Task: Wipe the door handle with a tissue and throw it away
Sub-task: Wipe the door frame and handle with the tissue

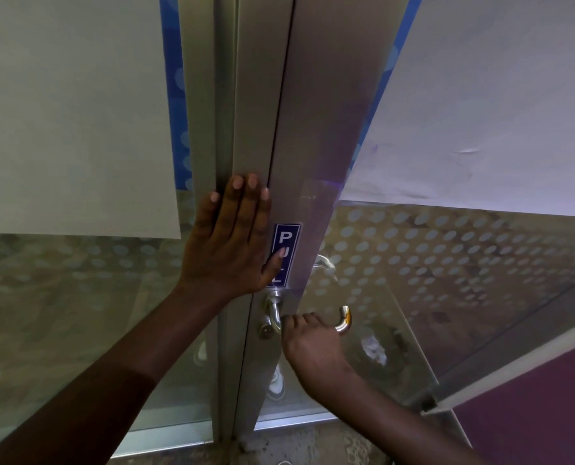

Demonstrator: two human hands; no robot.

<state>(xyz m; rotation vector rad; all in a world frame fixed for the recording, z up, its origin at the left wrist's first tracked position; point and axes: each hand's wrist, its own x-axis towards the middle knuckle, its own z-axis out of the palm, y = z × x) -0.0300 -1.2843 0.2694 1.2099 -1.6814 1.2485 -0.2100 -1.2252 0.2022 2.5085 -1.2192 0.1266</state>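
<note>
A curved metal door handle [343, 318] sticks out of an aluminium door frame [313, 129] just below a blue "PULL" sticker [288, 236]. My right hand [309, 344] is wrapped around the middle of the handle, so only its two ends show. No tissue shows in that hand; a pale crumpled reflection [375, 350] appears in the glass below it. My left hand [232, 236] lies flat on the frame above the handle, fingers spread, thumb over the sticker.
Frosted dotted glass panels [447, 280] flank the frame, with white paper sheets [71, 112] stuck on the upper glass. A keyhole [265, 328] sits beside the handle base. A purple wall [531, 414] is at the lower right, and rough floor lies below.
</note>
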